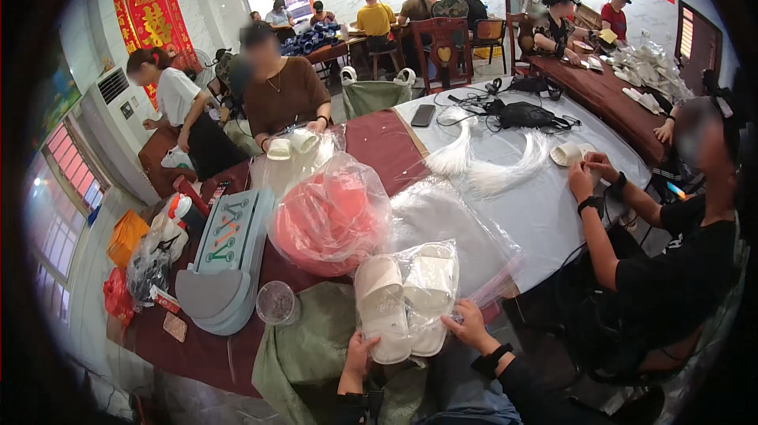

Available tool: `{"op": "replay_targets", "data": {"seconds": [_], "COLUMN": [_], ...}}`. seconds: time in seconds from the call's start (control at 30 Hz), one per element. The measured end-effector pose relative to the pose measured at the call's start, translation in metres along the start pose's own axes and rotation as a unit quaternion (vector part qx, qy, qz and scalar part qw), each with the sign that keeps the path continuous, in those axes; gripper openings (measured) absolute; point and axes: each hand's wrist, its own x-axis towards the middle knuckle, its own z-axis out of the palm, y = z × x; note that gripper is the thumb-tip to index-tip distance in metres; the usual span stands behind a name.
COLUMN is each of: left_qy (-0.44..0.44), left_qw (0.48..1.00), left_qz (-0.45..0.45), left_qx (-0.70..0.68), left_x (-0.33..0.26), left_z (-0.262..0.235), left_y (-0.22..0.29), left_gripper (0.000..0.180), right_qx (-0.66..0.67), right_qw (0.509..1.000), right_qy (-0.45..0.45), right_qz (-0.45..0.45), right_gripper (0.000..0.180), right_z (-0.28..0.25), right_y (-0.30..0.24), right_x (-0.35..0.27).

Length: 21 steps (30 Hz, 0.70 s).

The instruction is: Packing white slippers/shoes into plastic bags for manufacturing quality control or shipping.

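Observation:
A pair of cream slippers (pixel 383 299) lies side by side in a clear plastic bag (pixel 439 261), held up at the near edge of the table. My left hand (pixel 361 351) is closed on the lower left end of the slippers. At the lower right, the fingers of my right hand (pixel 471 325) are closed on the bag and the slipper edge. Just beyond is a pink bundle (pixel 332 216) inside a clear bag. Flat clear bags (pixel 450 227) are spread to its right. Green sacking (pixel 296 342) hangs by my left arm.
Left on the dark red table (pixel 189 350) are a grey-green case (pixel 229 243), a clear plastic cup (pixel 278 303) and several bags. White tie strands (pixel 505 168), black straps (pixel 525 113) and a phone (pixel 423 115) lie farther off. One co-worker (pixel 647 251) sits right; another (pixel 284 93) stands across, both handling slippers.

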Motion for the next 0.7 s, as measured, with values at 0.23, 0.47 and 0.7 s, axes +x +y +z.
{"op": "replay_targets", "data": {"seconds": [0.23, 0.47, 0.7], "left_qy": [0.004, -0.003, -0.002], "left_qw": [1.000, 1.000, 1.000], "left_qz": [-0.010, -0.015, -0.013], "left_qx": [-0.001, 0.000, 0.013], "left_x": [-0.003, -0.005, -0.004], "left_z": [0.004, 0.004, 0.003], "left_y": [0.003, 0.004, 0.004], "left_gripper": [0.039, 0.039, 0.039], "right_qx": [-0.006, -0.005, 0.002], "right_qw": [1.000, 1.000, 1.000], "right_qy": [-0.003, -0.011, -0.017], "right_qz": [0.002, 0.006, 0.004], "right_gripper": [0.031, 0.031, 0.032], "right_z": [0.000, 0.000, 0.001], "right_y": [0.003, 0.005, 0.009], "right_x": [-0.001, -0.002, -0.002]}}
